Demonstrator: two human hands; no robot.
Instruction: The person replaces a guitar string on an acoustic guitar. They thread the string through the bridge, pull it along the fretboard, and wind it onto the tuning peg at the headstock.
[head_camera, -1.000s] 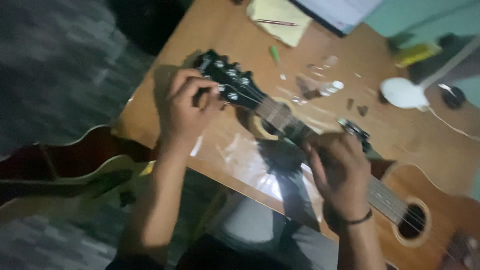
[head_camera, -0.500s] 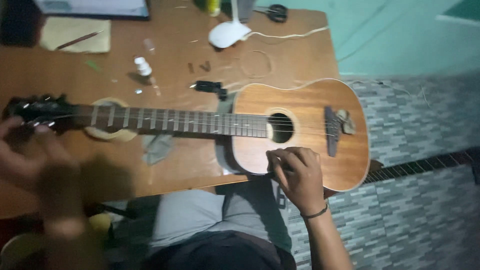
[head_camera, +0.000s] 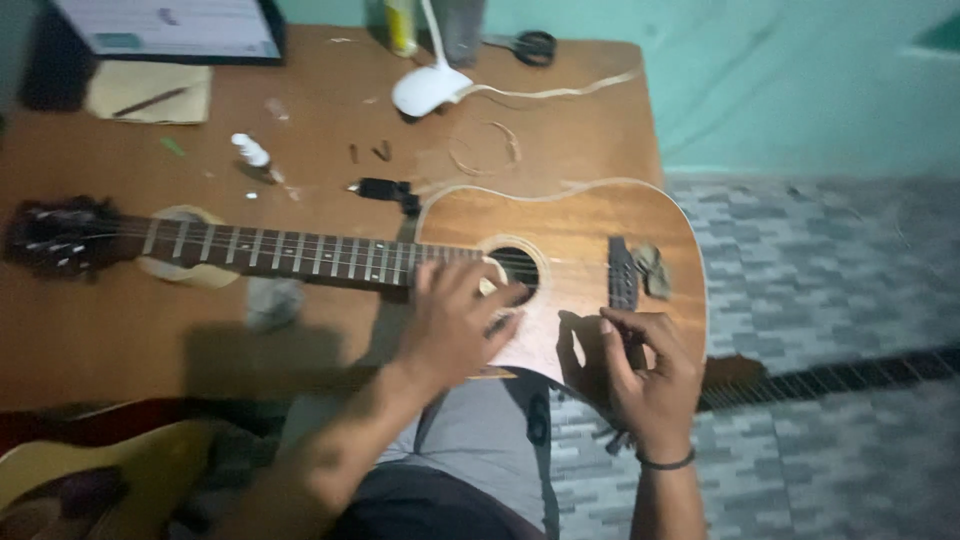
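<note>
Prob. a home workbench for guitar repair: wooden table (head_camera: 90, 340) w/ guitar (head_camera: 560, 240), scissors (head_camera: 535, 45), small bottle (head_camera: 250, 152), tiled floor (head_camera: 830, 290).

1. Your left hand (head_camera: 455, 325) covers the acoustic guitar (head_camera: 570, 250) where neck meets soundhole, so you cannot see the strings there.
2. Your right hand (head_camera: 640, 375) hides the guitar's lower edge below the bridge; whether its fingertips pinch anything is too blurred to tell.
3. Left of the guitar's headstock, the picture's edge cuts off the table (head_camera: 100, 330).
4. Below the guitar's neck, a second, yellow guitar (head_camera: 100, 480) is cropped at the corner.
</note>
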